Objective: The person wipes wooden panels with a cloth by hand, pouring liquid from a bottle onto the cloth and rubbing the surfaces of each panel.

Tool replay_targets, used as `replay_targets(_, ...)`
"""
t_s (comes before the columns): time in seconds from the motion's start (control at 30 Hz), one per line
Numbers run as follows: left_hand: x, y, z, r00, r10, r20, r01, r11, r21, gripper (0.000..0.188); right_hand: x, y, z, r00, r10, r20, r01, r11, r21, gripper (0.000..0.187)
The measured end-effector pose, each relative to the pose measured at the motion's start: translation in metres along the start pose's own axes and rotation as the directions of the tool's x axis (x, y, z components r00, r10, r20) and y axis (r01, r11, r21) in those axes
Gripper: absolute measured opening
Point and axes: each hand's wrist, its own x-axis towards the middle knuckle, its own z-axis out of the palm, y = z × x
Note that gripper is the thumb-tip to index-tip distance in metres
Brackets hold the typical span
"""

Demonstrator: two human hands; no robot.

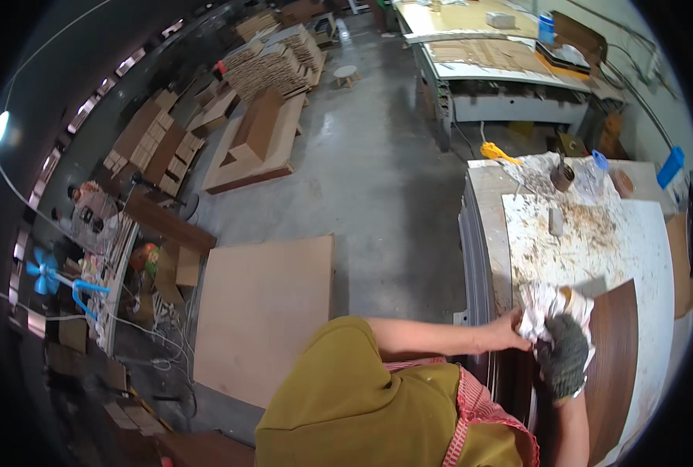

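My right hand (564, 354), in a dark grey knitted glove, presses a crumpled white cloth (545, 302) with brown stains over a dark brown wood-grain panel (620, 331). Bare, my left hand (505, 331) reaches in from the left, its fingers closed at the cloth's near left edge; some fingertips are hidden by the folds. The panel lies on a white sheet (651, 233) smeared with brown residue. Beyond the cloth, a small pale block (556, 222) rests on that sheet.
At the worktable's far end are a brown-stained can (562, 177), crumpled plastic and a yellow object (500, 152). A second table (510, 97) stands farther off. Left of me lies a large flat board (264, 303). Boards are stacked beyond; a person (93, 206) is at far left near a blue fan (44, 271).
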Motion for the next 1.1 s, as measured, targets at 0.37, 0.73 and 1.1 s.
replay_targets(0.37,-0.019,0.023,0.021,0.999,-0.023,0.033,0.01,0.934,0.357,0.064,0.015,0.062,-0.039,0.834,0.551,-0.014,-0.391,0.609,0.69,0.032)
replay_targets(0.73,-0.013,0.069,0.006,0.98,-0.201,-0.009,0.175,0.829,0.531,0.065,-0.112,0.243,-0.132,0.43,0.852,-0.3,-0.894,0.449,-0.008,0.03)
replay_targets(1.1,0.167,0.041,0.203,0.412,0.05,0.91,-0.911,0.031,0.41,0.049,-0.31,0.006,-0.172,0.11,0.757,-0.645,-0.742,0.494,0.453,0.029)
